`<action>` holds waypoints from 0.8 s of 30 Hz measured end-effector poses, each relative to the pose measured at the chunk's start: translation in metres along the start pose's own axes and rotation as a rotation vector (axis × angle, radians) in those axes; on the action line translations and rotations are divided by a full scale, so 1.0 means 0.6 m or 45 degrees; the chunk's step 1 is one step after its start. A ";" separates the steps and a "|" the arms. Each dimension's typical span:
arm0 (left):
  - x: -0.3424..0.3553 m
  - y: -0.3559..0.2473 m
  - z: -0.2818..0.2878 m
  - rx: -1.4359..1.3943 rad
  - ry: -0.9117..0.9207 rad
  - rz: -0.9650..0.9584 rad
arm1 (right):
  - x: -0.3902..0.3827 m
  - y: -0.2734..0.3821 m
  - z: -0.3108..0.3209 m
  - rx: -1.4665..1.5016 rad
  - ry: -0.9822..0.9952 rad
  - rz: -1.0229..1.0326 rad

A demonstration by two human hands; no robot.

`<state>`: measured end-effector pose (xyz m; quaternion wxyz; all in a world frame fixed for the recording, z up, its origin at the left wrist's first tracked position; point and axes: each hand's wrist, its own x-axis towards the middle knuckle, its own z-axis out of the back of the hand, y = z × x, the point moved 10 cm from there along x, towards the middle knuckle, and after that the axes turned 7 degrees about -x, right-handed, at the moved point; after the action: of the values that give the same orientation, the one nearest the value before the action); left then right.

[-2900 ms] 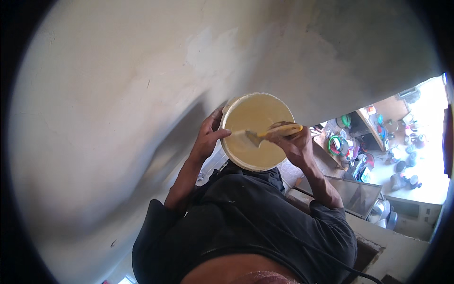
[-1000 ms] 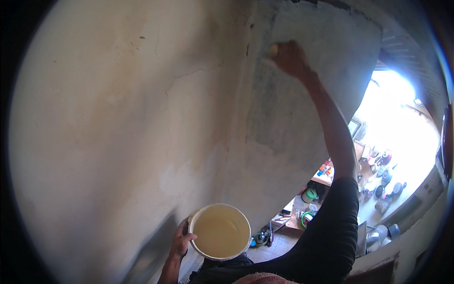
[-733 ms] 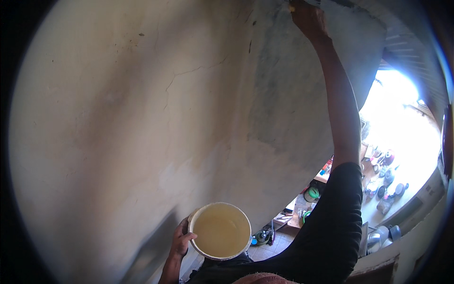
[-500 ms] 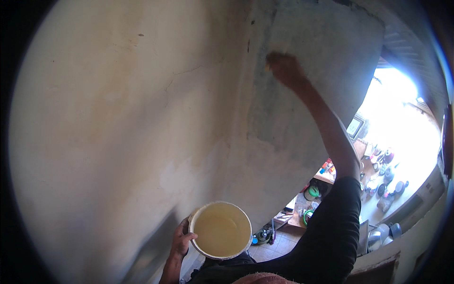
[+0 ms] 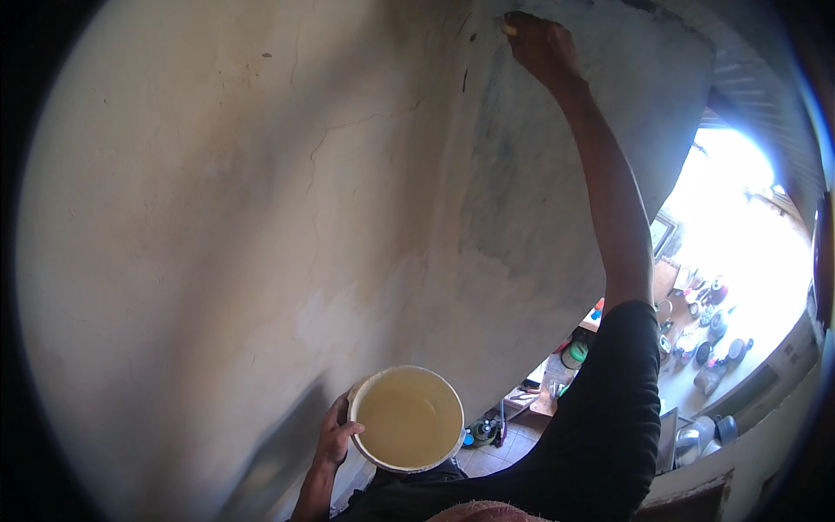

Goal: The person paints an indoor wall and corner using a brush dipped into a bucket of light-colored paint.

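Note:
My left hand (image 5: 337, 429) grips the left rim of a round, pale bucket (image 5: 455, 435), thumb over the edge and fingers outside. A cloudy, yellowish-beige liquid (image 5: 404, 422) is in it. High up at the wall (image 5: 374, 217), my right arm is stretched out. My right hand (image 5: 544, 48) is closed round something with a small yellow end (image 5: 510, 30); the rest of that thing is hidden by the fingers. Around the hand the wall surface is grey and damp-looking, while farther left it is beige with thin cracks.
The wall ends at a slanting edge on the right. Beyond and far below it are a tiled floor (image 5: 504, 448), a green-lidded container (image 5: 575, 352), a framed picture (image 5: 664, 233) and several pots and kitchen things (image 5: 715, 326). Bright light comes in at the right.
My right hand has moved up along the wall, and the arm is straighter. The left hand and the bucket have stayed nearly in place.

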<state>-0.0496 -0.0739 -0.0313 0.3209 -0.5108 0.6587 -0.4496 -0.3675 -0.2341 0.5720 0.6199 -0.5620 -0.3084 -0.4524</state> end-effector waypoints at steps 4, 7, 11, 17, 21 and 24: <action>0.002 0.006 -0.008 -0.041 0.027 0.006 | -0.107 0.057 -0.081 -0.207 0.195 0.251; -0.001 -0.010 -0.005 -0.065 0.019 -0.004 | -0.228 0.161 -0.130 0.047 0.483 0.478; -0.007 -0.007 0.002 -0.068 -0.015 0.044 | -0.241 0.206 -0.140 0.094 0.861 0.356; 0.003 -0.003 -0.019 -0.079 0.052 0.008 | -0.053 0.033 -0.110 -0.115 0.515 0.024; -0.005 -0.008 -0.006 -0.046 0.039 -0.023 | -0.014 0.043 -0.033 0.047 0.189 -0.075; -0.001 -0.007 -0.013 -0.038 0.041 -0.028 | -0.092 0.072 -0.068 0.029 -0.053 0.190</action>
<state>-0.0548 -0.0716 -0.0241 0.2978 -0.5153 0.6648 -0.4514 -0.3555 -0.2642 0.4975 0.6519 -0.5855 -0.2836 -0.3896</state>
